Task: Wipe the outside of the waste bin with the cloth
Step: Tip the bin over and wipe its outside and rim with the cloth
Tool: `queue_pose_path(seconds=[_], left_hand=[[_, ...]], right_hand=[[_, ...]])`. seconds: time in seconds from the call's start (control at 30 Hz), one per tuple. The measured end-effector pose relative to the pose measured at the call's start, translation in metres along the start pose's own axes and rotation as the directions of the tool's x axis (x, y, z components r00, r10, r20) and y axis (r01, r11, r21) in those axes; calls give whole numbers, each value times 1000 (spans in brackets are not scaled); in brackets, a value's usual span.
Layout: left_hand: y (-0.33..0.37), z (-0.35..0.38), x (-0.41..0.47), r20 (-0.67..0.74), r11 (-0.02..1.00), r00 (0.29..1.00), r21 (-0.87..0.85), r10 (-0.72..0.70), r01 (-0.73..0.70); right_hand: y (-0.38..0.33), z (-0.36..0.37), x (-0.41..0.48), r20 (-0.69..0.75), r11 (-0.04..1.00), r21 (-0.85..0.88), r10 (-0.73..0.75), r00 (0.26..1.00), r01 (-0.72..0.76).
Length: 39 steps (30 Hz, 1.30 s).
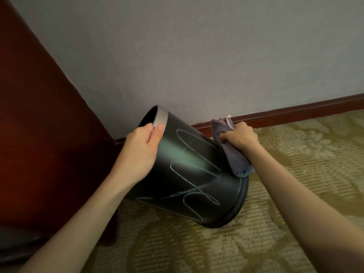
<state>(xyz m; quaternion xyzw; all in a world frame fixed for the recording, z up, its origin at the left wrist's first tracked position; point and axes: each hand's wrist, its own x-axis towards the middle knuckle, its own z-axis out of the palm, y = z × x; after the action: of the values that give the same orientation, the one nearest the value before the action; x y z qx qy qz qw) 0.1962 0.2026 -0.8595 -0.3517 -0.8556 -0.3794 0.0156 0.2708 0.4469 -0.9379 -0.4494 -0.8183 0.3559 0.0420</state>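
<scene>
Fingers (228, 137) curled round bin (189, 180) and cloth (238, 164)

Pale grey textured wall (197, 56) ahead. Dark red-brown wooden skirting board (295, 113) along its foot. Yellow-green patterned ribbed carpet (295, 174) below. Tall reddish-brown wooden furniture panel (39, 134) at left, shadowed.

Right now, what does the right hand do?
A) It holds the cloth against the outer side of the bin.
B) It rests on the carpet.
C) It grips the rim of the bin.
A: the right hand grips the cloth against the waste bin outer wall; the left hand holds the rim.
</scene>
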Motion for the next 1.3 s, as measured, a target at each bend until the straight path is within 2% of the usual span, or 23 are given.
queue_pose_path(seconds=[0.17, 0.3, 0.43, 0.57, 0.73, 0.83, 0.93, 1.03, 1.2, 1.3], left_hand=[[-3, -3, 8, 7, 996, 999, 85, -36, 35], [-2, -3, 21, 13, 988, 997, 138, -73, 71], [-1, -1, 29, 16, 985, 996, 153, -85, 81], [-5, -5, 29, 27, 990, 997, 127, -71, 67], [-10, -14, 25, 154, 1000, 988, 14, -27, 26], [-12, -15, 23, 192, 1000, 981, -16, -7, 10], [-12, -15, 19, 232, 999, 973, -39, 20, -11], [-10, -16, 13, 296, 992, 954, -123, 50, -14], [-4, -16, 0, 354, 970, 929, -244, 110, -22], [-1, -13, -1, 338, 977, 935, -209, 104, -33]], right_hand=[[-1, 4, -43, -184, 987, 135, -59, 981, 84], [-2, 18, -90, -434, 920, 338, -33, 900, 197], [0, 43, -134, -509, 848, 415, -86, 857, 331], [4, 55, -148, -513, 815, 433, -128, 849, 384], [3, 45, -132, -494, 818, 437, -129, 860, 374], [-2, 35, -114, -441, 852, 432, -88, 893, 297], [-9, 21, -79, -321, 908, 388, -27, 947, 157], [-13, 9, -38, -140, 952, 306, 16, 990, 28], [-9, 7, 7, 88, 986, 147, 69, 994, -82], [-6, 8, 16, 123, 988, 123, 74, 990, -89]])
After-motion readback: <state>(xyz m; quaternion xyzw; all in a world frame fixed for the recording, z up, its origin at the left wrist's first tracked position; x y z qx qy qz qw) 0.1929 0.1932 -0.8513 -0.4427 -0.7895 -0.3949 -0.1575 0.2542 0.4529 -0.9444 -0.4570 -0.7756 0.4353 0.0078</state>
